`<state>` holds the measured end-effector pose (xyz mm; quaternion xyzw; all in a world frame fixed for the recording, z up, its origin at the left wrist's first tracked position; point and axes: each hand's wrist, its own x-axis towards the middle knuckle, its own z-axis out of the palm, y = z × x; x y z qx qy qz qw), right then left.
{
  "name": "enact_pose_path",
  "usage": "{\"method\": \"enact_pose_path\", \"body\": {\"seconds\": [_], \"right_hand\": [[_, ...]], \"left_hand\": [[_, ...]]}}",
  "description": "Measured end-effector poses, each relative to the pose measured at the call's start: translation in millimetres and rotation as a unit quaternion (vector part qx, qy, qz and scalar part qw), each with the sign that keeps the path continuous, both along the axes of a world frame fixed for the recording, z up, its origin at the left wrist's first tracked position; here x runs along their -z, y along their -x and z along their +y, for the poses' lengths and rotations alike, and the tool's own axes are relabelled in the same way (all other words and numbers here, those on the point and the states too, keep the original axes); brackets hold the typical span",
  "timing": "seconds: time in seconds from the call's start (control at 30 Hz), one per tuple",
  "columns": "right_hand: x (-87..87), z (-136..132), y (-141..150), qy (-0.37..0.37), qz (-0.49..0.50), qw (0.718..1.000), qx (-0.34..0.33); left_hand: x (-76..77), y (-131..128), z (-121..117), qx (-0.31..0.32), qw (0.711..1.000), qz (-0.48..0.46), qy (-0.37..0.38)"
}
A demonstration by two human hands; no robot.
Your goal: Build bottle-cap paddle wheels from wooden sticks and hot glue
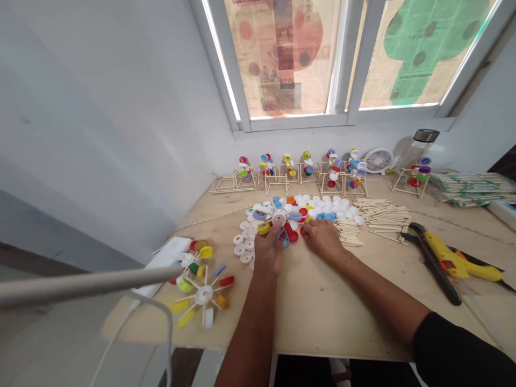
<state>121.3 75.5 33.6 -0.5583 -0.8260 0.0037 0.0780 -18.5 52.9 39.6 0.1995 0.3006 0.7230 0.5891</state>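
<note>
My left hand (269, 250) pinches a spoked wheel of wooden sticks with a white hub (278, 219) and coloured bottle caps at its stick ends, raised over the table. Close to its right side, my right hand (323, 237) has its fingers curled at a red bottle cap (303, 230); the fingertips are partly hidden. Behind both hands spreads a pile of mostly white bottle caps (322, 204), some blue, red and yellow. Loose wooden sticks (349, 232) lie just right of my right hand. A second wheel (204, 294) rests at the table's left.
A yellow glue gun (455, 260) with a black handled tool lies on the right. Stick stands with cap wheels (268, 164) line the wall, near a small white fan (378, 160) and a bottle (421, 145). Bagged sticks (471, 187) sit far right. A pale bar (88, 286) crosses the left foreground.
</note>
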Motion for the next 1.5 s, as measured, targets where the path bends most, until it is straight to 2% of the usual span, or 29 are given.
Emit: {"method": "enact_pose_path", "body": {"seconds": [0.17, 0.27, 0.4, 0.63, 0.9, 1.0, 1.13, 1.23, 1.3, 1.4, 1.5], "right_hand": [[-5.1, -28, -28, 0.023, -0.017, 0.999, -0.026], [-8.1, -41, -41, 0.012, -0.003, 1.0, -0.023], [-2.8, -42, -37, -0.02, -0.001, 1.0, 0.002], [6.7, -38, -24, -0.008, -0.011, 1.0, 0.008], [-1.0, -71, -56, 0.025, 0.008, 0.999, -0.041], [-5.7, -85, -72, 0.009, 0.041, 0.998, -0.052], [-12.4, -100, -120, -0.08, 0.101, 0.991, -0.021], [-14.4, -110, -180, -0.176, 0.102, 0.977, 0.062], [-12.7, -118, -223, -0.208, 0.062, 0.968, 0.123], [-4.0, -128, -271, -0.193, -0.035, 0.964, 0.181], [10.1, -131, -294, -0.172, -0.093, 0.962, 0.19]], "left_hand": [[-0.4, -4, -2, 0.022, 1.0, 0.003, -0.004], [1.2, -8, -3, 0.042, 0.999, 0.019, -0.004], [4.8, -13, -4, 0.064, 0.997, 0.038, 0.001], [8.9, -16, -7, 0.103, 0.993, 0.055, -0.011], [3.8, -20, -13, 0.147, 0.987, 0.059, -0.017], [0.8, -22, -17, 0.162, 0.984, 0.077, -0.018], [-1.6, -24, -19, 0.167, 0.982, 0.085, -0.011], [-2.5, -25, -20, 0.178, 0.979, 0.101, -0.012], [-2.8, -26, -20, 0.184, 0.977, 0.109, -0.017], [-1.8, -27, -21, 0.189, 0.975, 0.117, -0.025], [2.0, -28, -20, 0.192, 0.973, 0.126, -0.028]]}}
